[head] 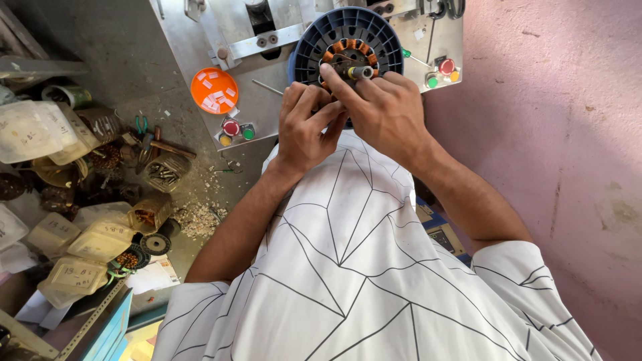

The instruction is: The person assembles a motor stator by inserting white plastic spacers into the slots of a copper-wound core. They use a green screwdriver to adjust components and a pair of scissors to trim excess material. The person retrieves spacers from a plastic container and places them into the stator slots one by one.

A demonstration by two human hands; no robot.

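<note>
Shirt: a white shirt (348,267) with thin black lines fills the near view, below both hands.
Left hand: the left hand (304,127) is curled, its grip closed with fingertips pinched at the lower edge of the copper-wound stator (348,57); what small thing it pinches, if any, is hidden.
Right hand: the right hand (381,107) lies just beside the left, touching it, fingers laid across the stator's face; the forefinger and thumb close on the short metal shaft (362,71) at its centre.
Stator: a ring of orange-brown coils, directly under the fingertips of both hands, sitting inside the round dark blue ribbed housing (314,40).
Housing: it rings the stator and stands just beyond the grip, on the grey metal bench (267,100).
Left of the grip: an orange round lid (214,90) with small white slips on it, and below it a cluster of red, yellow and green push buttons (235,130).
Right of the grip: a second set of red, green and yellow buttons (443,72).
Far left, well apart: cloudy plastic tubs (80,247), pliers (141,125) and loose metal parts on the floor.
Far right: a pink wall (555,134).
</note>
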